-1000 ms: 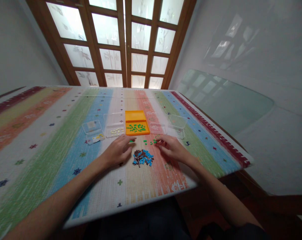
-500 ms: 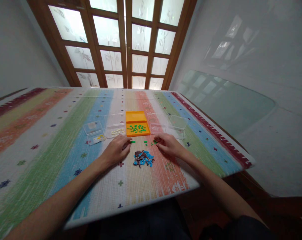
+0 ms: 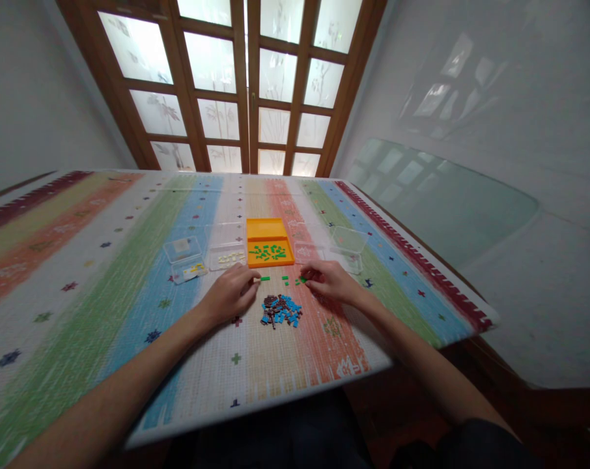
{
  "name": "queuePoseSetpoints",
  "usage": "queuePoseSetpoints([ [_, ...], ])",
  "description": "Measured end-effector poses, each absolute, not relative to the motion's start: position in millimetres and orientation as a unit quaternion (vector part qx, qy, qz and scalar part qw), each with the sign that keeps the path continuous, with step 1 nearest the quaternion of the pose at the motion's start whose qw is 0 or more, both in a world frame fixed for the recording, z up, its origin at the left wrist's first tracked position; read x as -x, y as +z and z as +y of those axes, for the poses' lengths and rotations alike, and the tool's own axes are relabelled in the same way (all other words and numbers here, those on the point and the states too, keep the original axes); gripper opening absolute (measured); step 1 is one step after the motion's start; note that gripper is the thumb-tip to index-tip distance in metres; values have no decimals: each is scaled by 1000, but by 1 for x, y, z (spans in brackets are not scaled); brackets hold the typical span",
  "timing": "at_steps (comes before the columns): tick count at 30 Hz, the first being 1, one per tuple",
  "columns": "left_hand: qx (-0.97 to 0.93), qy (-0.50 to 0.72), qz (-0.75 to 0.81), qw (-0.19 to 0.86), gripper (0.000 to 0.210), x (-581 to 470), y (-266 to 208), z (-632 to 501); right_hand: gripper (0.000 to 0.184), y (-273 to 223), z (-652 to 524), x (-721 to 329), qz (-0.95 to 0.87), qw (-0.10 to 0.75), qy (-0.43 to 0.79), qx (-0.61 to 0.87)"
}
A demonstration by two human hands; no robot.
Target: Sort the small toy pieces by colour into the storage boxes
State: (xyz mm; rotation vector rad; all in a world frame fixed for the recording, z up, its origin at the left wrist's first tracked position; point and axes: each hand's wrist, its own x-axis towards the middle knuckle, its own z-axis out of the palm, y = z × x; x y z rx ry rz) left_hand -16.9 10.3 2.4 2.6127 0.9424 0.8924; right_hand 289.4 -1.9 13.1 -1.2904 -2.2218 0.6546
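Observation:
My left hand (image 3: 234,288) rests on the table with thumb and fingers brought together at the left end of a small green toy brick (image 3: 265,279). Opposite it, my right hand (image 3: 328,280) pinches at another small green brick (image 3: 303,280), partly hidden by the fingertips. Between the hands lie a few loose green bricks (image 3: 285,280). Nearer to me is a mixed pile of blue and brown bricks (image 3: 280,311). Just beyond the hands stands an orange box (image 3: 270,264) with its lid folded back, holding several green bricks (image 3: 268,252).
Clear plastic boxes flank the orange box: one with cream pieces (image 3: 230,258) and one with yellow pieces (image 3: 195,268) on the left, and clear boxes (image 3: 348,241) on the right. All stand on a striped tablecloth (image 3: 178,339). A wall and glass-paned doors lie beyond.
The green brick at my left fingertips sits slightly further right and shows more of its length. My right hand stays nearly in place over the green bricks.

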Motion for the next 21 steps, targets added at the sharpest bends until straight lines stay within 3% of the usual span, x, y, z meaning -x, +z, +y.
queuePoseSetpoints([
  [6,-907,282,312,33,18,18,-2,14,25,12,0,-287,-816,236,225,477],
  [21,-907,281,313,21,16,18,-7,15,17,11,4,-288,-833,220,208,464],
])
